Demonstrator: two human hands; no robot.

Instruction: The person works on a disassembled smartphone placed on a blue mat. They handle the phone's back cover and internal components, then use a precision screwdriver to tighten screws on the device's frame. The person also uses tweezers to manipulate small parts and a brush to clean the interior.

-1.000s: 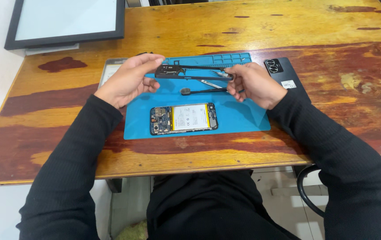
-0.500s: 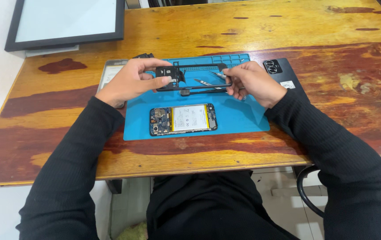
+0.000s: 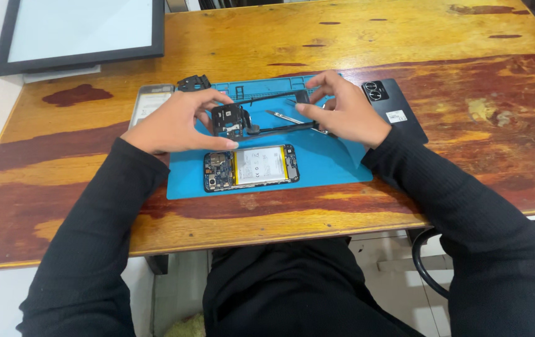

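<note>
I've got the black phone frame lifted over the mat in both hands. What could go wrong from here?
The black phone frame, gripped only at its ends by the left hand and right hand, could flex. If dropped, it may hit the opened phone or the tweezers below.

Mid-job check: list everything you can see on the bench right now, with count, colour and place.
phone frame: 1, black, held above the mat by both hands
opened phone: 1, black with white battery, on the mat's near part
mat: 1, blue, table centre
tweezers: 1, metal, on the mat under the frame
back cover: 1, black, right of the mat
screen panel: 1, grey, left of the mat
framed panel: 1, black-edged, far left
table: 1, brown wood
left hand: on frame's left end
right hand: on frame's right end
</note>
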